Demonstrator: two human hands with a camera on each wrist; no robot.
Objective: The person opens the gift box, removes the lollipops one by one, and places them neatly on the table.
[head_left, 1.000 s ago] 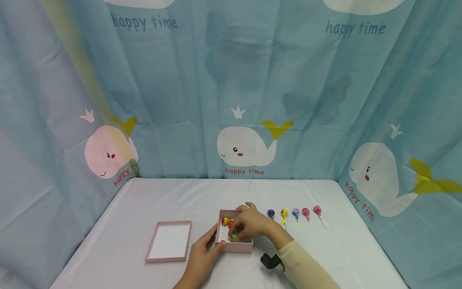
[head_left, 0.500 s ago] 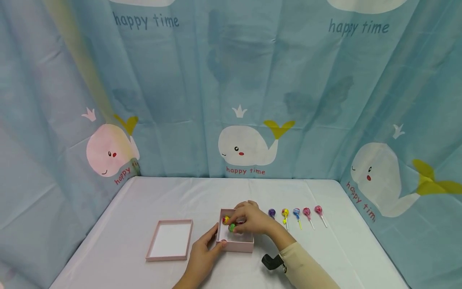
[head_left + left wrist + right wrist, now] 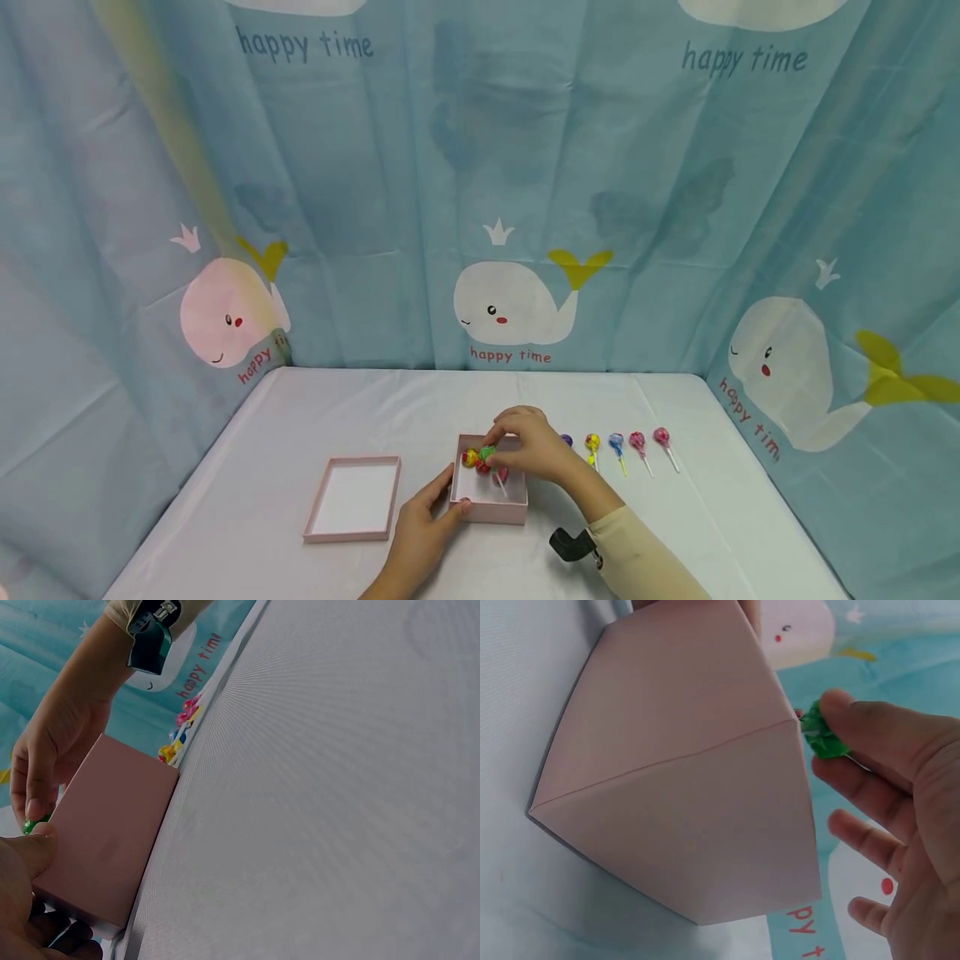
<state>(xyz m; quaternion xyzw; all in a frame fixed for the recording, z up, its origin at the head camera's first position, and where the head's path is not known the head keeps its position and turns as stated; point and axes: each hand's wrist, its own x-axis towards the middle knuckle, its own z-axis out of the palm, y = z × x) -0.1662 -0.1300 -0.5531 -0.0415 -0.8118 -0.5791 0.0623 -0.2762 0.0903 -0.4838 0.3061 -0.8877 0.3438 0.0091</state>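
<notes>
Pinching the likely light, slick green lollipop (image 3: 821,739) aptly by its head, the right grip (image 3: 534,447) works; the left grip (image 3: 423,518) clasps the box (image 3: 497,512).

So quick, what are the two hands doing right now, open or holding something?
Left hand: holding the pink box by its side.
Right hand: pinching a green lollipop.

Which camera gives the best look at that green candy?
The right wrist view: the green candy is largest there, pinched in the right hand. The head view shows it small over the box; the left wrist view, only a partly hidden sliver.
</notes>
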